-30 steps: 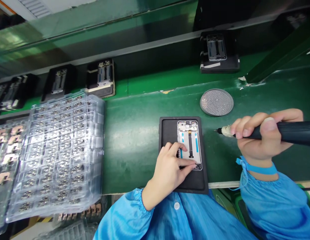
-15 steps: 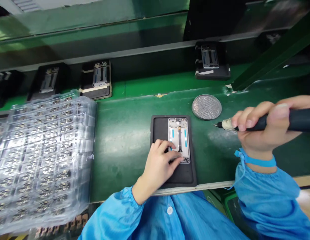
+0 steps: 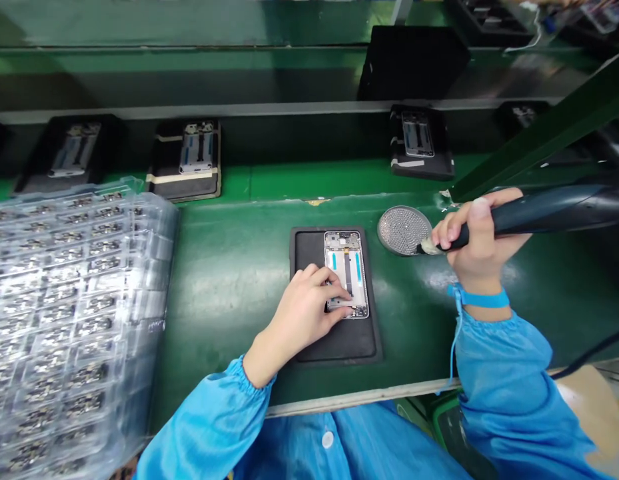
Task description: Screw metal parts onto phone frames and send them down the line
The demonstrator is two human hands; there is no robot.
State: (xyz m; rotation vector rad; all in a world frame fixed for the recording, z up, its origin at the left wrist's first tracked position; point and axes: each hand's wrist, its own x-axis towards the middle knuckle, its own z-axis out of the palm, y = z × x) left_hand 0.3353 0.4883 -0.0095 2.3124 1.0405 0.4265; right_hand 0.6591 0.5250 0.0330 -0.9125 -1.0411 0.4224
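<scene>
My right hand (image 3: 482,250) is wrapped round a dark electric screwdriver (image 3: 549,210). Its tip points left, at the right rim of a round metal plate full of small holes (image 3: 405,231); whether it touches cannot be told. An opened phone frame (image 3: 343,257), silver with blue strips and a black ribbon cable, lies in a black foam tray (image 3: 309,250). Over the frame's lower part my left hand (image 3: 309,307) is curled, thumb and fingertips pressed on it and holding it. The fingers hide its lower left area.
Stacked clear plastic trays (image 3: 79,320) of small metal parts stand at the left. Behind, further phone frames rest on black pads (image 3: 184,183) along a green ledge. A slanted green post (image 3: 534,143) rises at the right, with a dark cable (image 3: 589,352) below it.
My right hand has moved left with the screwdriver, bringing its tip from the bench beside the round plate to the plate's rim. My left hand stays on the phone frame. The view has shifted slightly.
</scene>
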